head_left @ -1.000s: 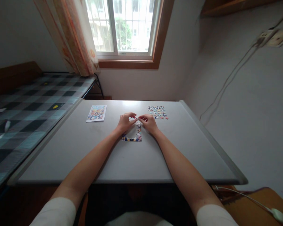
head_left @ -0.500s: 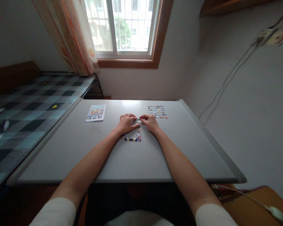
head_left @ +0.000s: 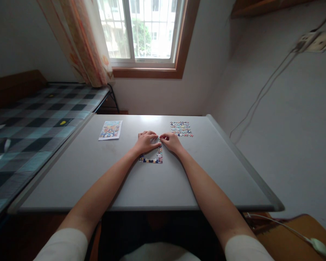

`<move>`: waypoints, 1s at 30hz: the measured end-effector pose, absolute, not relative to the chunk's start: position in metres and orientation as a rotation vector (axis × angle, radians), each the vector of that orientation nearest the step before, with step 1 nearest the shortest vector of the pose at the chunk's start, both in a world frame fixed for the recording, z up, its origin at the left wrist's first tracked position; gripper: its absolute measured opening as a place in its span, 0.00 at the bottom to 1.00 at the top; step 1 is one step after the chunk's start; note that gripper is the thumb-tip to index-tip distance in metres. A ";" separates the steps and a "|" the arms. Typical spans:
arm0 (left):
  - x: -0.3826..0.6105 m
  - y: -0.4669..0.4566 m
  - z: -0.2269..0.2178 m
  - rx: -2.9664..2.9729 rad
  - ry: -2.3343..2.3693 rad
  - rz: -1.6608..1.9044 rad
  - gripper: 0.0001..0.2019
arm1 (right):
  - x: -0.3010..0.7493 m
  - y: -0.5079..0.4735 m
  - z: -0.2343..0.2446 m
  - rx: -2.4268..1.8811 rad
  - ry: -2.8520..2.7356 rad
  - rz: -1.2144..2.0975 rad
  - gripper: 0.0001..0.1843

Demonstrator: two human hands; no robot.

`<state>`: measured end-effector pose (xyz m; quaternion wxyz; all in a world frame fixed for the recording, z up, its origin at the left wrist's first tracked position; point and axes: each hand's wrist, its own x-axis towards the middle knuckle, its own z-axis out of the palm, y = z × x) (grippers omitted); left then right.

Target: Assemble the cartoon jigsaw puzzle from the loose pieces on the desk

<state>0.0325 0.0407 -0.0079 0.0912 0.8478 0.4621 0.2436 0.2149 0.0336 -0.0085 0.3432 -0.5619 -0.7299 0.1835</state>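
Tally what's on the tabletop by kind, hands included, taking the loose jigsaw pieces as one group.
Hands, left hand and right hand: 2
Partly assembled jigsaw border: 1
Group of loose jigsaw pieces: 1
Printed picture sheet: 1
Total: 5

A window (head_left: 152,29) in a brown frame (head_left: 149,73) lets in bright light; bars and a green tree (head_left: 141,38) show through the glass. An orange-patterned curtain (head_left: 81,43) hangs over its left side. Below, a bed (head_left: 40,117) with a checked cover in black, grey and blue runs along the left of the pale surface (head_left: 220,177). High on the right are a wooden shelf (head_left: 260,6) and a wall socket (head_left: 321,42), with a cable (head_left: 261,92) trailing down from it. At lower right, a white cord (head_left: 279,225) crosses a yellowish-brown seat (head_left: 296,241).
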 end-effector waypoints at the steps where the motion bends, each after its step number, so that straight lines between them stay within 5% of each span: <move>1: 0.033 0.041 -0.008 2.520 1.373 0.726 0.19 | 0.215 0.033 -0.008 -1.466 -1.904 0.463 0.07; 30: 0.032 0.042 -0.009 2.591 1.304 0.851 0.07 | 0.215 0.034 -0.008 -1.476 -1.877 0.408 0.06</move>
